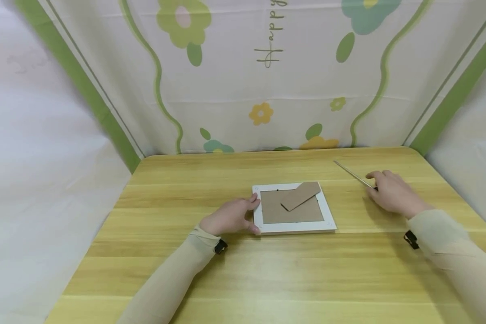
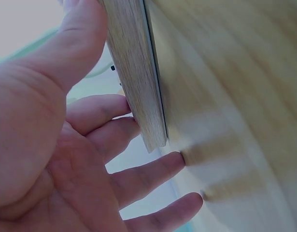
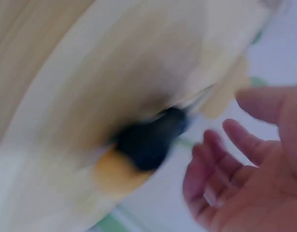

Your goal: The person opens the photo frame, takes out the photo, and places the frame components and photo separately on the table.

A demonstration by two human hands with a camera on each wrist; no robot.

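A picture frame (image 1: 294, 228) lies face down, its brown backboard (image 1: 271, 211) and folded stand (image 1: 301, 196) showing. My left hand (image 1: 231, 216) holds its left end, thumb at the near corner and fingertips on the side. The left wrist view shows thumb and two fingers against the wooden frame edge (image 2: 134, 63), with the other two fingers spread past it. Near the right side of the table, my right hand (image 1: 394, 192) hovers over a screwdriver (image 1: 350, 172). In the right wrist view its black and orange handle (image 3: 148, 140) is blurred, apart from the loosely bent fingers.
The wooden table (image 1: 267, 279) runs back to a hanging cloth (image 1: 227, 81) printed with flowers. White cloth sides stand at left and right. The screwdriver shaft points toward the far edge, to the right of the frame.
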